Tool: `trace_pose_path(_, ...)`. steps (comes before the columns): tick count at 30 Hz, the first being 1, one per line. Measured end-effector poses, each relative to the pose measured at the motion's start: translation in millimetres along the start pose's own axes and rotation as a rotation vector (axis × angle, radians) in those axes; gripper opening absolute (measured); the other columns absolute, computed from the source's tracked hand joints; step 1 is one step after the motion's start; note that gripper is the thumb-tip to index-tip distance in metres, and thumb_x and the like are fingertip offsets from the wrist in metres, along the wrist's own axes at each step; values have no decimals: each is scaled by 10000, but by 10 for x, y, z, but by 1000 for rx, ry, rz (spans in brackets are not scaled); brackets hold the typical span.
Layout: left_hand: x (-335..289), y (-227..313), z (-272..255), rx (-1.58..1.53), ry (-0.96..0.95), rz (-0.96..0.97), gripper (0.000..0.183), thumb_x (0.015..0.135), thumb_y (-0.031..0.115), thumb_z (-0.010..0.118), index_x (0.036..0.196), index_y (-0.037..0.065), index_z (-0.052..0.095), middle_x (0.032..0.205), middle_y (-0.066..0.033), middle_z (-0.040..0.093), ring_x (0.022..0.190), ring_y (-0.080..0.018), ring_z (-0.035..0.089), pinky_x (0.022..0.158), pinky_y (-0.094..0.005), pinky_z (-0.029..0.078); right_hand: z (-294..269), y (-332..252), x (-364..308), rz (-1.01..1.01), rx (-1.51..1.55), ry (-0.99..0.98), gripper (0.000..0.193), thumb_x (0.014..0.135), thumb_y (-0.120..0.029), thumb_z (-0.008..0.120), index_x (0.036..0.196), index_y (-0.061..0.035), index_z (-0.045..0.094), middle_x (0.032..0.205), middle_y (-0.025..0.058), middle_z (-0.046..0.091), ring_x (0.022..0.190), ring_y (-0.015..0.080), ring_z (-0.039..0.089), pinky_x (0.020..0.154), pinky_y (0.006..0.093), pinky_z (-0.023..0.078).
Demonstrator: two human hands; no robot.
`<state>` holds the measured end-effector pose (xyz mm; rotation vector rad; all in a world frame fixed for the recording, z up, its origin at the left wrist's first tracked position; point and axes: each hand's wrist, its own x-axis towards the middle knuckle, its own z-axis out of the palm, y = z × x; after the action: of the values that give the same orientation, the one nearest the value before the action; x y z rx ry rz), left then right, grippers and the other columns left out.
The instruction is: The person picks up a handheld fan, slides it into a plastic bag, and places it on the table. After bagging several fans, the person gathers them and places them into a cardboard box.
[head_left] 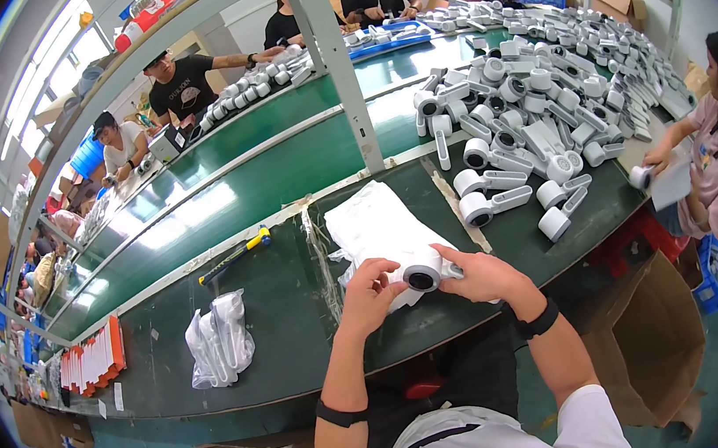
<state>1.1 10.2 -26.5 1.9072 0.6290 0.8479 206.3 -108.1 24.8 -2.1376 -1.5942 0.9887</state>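
Observation:
Just above the bench edge, my right hand (487,275) grips a white handheld device (422,272) with a round head and a dark-ringed end facing me. My left hand (370,295) is curled at the head's left side, thumb and fingertips against it. Beneath the device lies a stack of white plastic bags (381,221) on the dark green bench (290,320). To the right, several loose devices of the same kind (490,205) lie near my right hand, joining a large pile (539,97).
Left on the bench are a bundle of bagged white pieces (220,339), a yellow-and-black hammer (236,254) and an orange-edged row of white cards (93,359). A metal post (348,92) rises behind. A cardboard box (647,342) stands right; co-workers sit across and at right (710,157).

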Motion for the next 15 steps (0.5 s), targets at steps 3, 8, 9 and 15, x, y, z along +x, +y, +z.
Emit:
trace_pose_path(3,-10,92,47,78,-44,-48,345,723,0,764,1047,37,652,1010,-47,605,708,-149,523,637,-278,458,19,89,60,-17,63,-9,733,850,-404,610,1503,-277,303,1075,223,667,971,388,650,856,431,505)
trace_pose_path(8,-23,20,115,301,54,47,272,741,14,731,1005,24,665,945,-89,635,681,-170,577,617,-280,467,-35,4,48,21,171,-47,758,839,-387,636,1507,-257,303,917,174,690,741,324,674,750,407,528)
trace_pose_path(9,-22,-17,117,302,61,45,272,741,14,731,1005,24,665,945,-89,635,681,-170,577,617,-280,467,-40,-7,42,25,213,-72,763,838,-379,641,1509,-252,300,876,162,684,682,297,659,722,398,529)
trace_pose_path(15,-55,-33,175,237,156,64,235,762,-16,616,990,22,659,895,-108,623,686,-203,593,621,-299,478,63,94,110,9,137,8,765,846,-396,625,1515,-258,281,895,192,691,754,360,672,745,438,529)
